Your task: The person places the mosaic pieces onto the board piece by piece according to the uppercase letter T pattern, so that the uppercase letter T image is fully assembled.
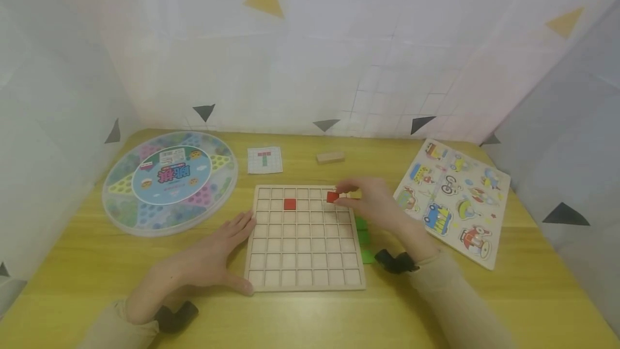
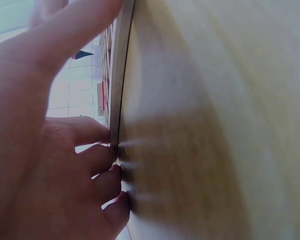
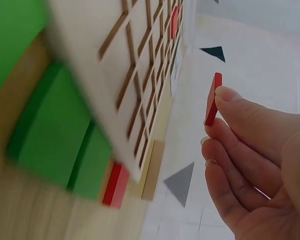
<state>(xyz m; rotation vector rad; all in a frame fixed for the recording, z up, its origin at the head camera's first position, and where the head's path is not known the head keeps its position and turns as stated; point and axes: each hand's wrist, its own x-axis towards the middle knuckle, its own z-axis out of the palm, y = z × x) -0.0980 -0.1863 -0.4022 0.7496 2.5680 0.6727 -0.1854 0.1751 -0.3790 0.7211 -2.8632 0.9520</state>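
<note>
1. Tile (image 1: 332, 197), flat, red and square, pinched between thumb and fingers of my right hand (image 1: 380, 206), raised above the pale wooden grid board (image 1: 304, 245), whose far right corner my fingers hide.
2. My left hand (image 1: 205, 257), fingers extended, thumb apart, touching the board's left edge.
3. Second red square tile (image 1: 289, 204), lying in the grid.
4. Flat green pieces (image 1: 363, 237), beside the board's right edge, partly cut off in the right wrist view; number unclear.
</note>
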